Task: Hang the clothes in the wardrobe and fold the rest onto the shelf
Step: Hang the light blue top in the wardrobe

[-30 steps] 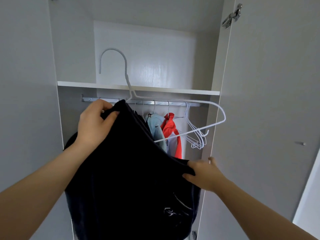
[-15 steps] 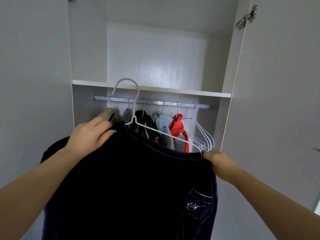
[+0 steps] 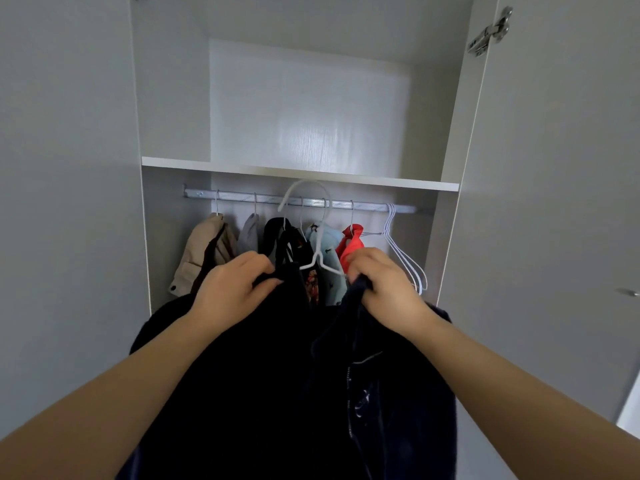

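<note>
A dark navy garment (image 3: 277, 375) hangs in front of me on a white wire hanger (image 3: 317, 261). The hanger's hook reaches up near the metal rail (image 3: 367, 204); I cannot tell whether it rests on the rail. My left hand (image 3: 232, 289) grips the garment's top edge on the left. My right hand (image 3: 381, 282) grips the garment's top on the right, at the hanger's arm. Most of the hanger is hidden under the cloth.
On the rail hang a beige garment (image 3: 201, 258), a grey one (image 3: 249, 237), a black one (image 3: 277, 233), a light blue one (image 3: 329, 251) and a red one (image 3: 351, 245). Empty white hangers (image 3: 405, 258) hang at the right. Above is a white shelf (image 3: 346, 180). Both wardrobe doors (image 3: 554, 202) stand open.
Both hands came together at the middle, bunching the garment's top around the hanger. The hanger's hook moved down and right toward the rail.
</note>
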A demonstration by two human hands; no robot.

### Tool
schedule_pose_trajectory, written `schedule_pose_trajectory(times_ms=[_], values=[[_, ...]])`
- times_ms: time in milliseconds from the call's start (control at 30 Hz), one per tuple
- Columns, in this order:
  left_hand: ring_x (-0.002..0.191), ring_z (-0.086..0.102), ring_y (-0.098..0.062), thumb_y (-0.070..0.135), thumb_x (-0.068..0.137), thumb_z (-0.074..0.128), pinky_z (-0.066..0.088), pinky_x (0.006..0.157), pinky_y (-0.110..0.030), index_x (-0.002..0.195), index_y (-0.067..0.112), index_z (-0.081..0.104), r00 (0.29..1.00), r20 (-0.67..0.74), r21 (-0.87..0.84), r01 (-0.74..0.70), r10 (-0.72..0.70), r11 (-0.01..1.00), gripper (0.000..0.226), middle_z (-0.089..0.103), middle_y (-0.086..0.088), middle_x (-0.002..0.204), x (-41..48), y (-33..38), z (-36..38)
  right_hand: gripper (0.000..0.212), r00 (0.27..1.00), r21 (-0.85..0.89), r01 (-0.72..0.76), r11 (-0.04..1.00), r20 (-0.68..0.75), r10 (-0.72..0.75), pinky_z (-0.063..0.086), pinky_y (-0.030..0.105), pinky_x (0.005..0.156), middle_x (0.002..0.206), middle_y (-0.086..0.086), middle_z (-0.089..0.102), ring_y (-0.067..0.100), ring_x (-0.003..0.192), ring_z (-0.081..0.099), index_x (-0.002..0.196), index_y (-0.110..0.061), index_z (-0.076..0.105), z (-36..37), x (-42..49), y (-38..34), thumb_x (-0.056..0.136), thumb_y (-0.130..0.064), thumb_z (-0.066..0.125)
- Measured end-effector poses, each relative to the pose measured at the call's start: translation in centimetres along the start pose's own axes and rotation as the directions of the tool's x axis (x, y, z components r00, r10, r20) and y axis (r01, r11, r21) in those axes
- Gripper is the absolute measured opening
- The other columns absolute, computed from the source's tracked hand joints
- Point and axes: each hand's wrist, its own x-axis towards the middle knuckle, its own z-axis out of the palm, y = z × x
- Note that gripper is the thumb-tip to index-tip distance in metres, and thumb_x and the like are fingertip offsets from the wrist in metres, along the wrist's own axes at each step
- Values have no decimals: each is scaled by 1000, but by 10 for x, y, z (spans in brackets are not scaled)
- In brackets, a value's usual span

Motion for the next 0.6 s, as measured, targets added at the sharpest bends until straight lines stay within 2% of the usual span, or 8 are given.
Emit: schedule_pose_trajectory(times_ms=[67, 133, 200, 233, 300, 467, 567, 600], values=[[67, 60, -21, 17, 79, 71, 43, 53, -26, 80, 6, 63, 991, -15, -60, 135, -136, 989, 14, 59, 0, 75, 1, -1, 1, 33, 981, 1, -183, 983, -70, 183, 33, 22, 87, 111, 10, 52, 29, 106, 48, 100, -5, 55, -7, -1, 5, 70, 0, 68], [66, 55, -14, 13, 77, 74, 38, 55, -17, 80, 8, 63, 986, -14, -79, 165, -167, 983, 12, 54, 7, 74, 1, -1, -1, 54, 904, -99, -422, 901, 27, 426, 38, 33, 94, 117, -1, 48, 19, 111, 46, 118, -21, 48, -18, -4, 13, 73, -33, 74], [67, 52, -11, 12, 76, 74, 38, 57, -17, 79, 9, 63, 990, 15, -90, 144, -143, 986, 12, 52, 11, 74, 6, 3, -2, 30, 834, -189, -489, 851, 183, 520, 46, 36, 87, 102, -4, 57, 21, 101, 55, 99, -32, 52, -19, -4, 12, 76, -45, 66], [69, 53, -12, 12, 77, 74, 40, 57, -20, 79, 9, 63, 991, 37, -97, 134, -131, 986, 11, 52, 10, 75, 8, 6, -1, 19, 830, -232, -465, 855, 222, 512, 47, 34, 81, 91, -5, 60, 22, 94, 58, 82, -32, 51, -17, -4, 10, 76, -45, 63], [71, 54, -14, 13, 78, 72, 45, 62, -28, 81, 9, 62, 990, 78, -115, 127, -119, 985, 11, 52, 10, 76, 11, 10, 3, 22, 844, -238, -445, 863, 211, 494, 47, 32, 71, 75, -6, 56, 23, 83, 58, 65, -26, 47, -13, -5, 5, 75, -40, 60], [81, 56, -9, 27, 85, 65, 44, 69, -23, 97, 18, 61, 962, 271, -111, 73, -41, 991, 16, 52, 19, 84, 18, -4, 2, 24, 844, -141, -518, 844, 76, 531, 44, 31, 66, 64, -9, 53, 24, 76, 57, 56, -27, 47, -19, -17, 9, 73, -33, 62], [80, 55, -6, 32, 87, 62, 32, 60, -9, 106, 20, 63, 939, 319, 17, 127, -126, 992, 22, 61, 11, 89, 19, -29, -9, 20, 802, -56, -596, 801, -7, 597, 46, 33, 67, 61, -8, 55, 22, 72, 58, 57, -25, 53, -29, -24, 22, 72, -30, 66], [80, 53, -5, 31, 88, 62, 31, 59, -9, 108, 22, 63, 922, 349, 38, 165, -168, 985, 22, 60, 11, 89, 20, -36, -12, 17, 793, -21, -610, 792, -30, 609, 48, 34, 69, 62, -6, 57, 21, 72, 58, 60, -24, 55, -31, -26, 26, 72, -28, 67]])
